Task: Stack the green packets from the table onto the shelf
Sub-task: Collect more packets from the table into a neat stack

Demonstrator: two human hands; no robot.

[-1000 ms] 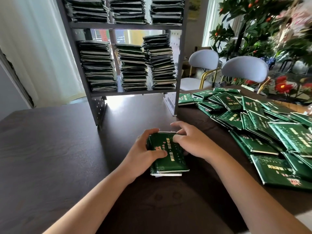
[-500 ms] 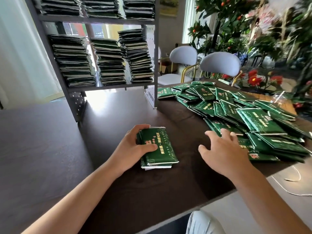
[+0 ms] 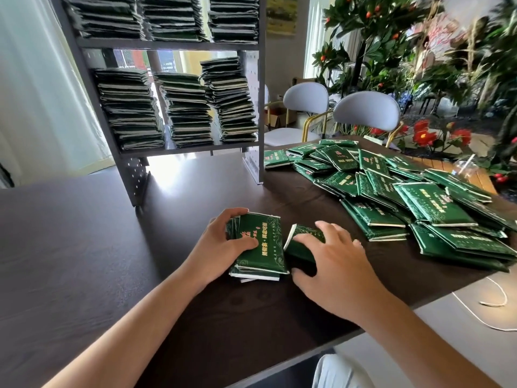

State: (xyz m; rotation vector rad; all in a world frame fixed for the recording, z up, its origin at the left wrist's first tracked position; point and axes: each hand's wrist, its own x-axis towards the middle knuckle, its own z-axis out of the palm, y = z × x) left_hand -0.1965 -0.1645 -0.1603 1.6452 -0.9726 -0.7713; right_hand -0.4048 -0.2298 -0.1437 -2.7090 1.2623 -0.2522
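Note:
A small stack of green packets (image 3: 261,245) lies on the dark table (image 3: 84,247) in front of me. My left hand (image 3: 221,242) grips this stack from its left side, thumb on top. My right hand (image 3: 333,261) holds another green packet (image 3: 303,233), tilted up right beside the stack. A big loose heap of green packets (image 3: 391,191) covers the table's right part. The grey shelf (image 3: 179,148) stands at the back with three tall piles of packets (image 3: 184,107) on its lower level and more on the level above.
Two grey chairs (image 3: 366,110) stand behind the table. Plants with red flowers (image 3: 425,135) fill the right background. A white string (image 3: 492,303) lies on the floor to the right. A white curtain hangs at the left.
My right hand went to the heap, took a packet and brought it back beside the stack. My left hand has stayed on the stack.

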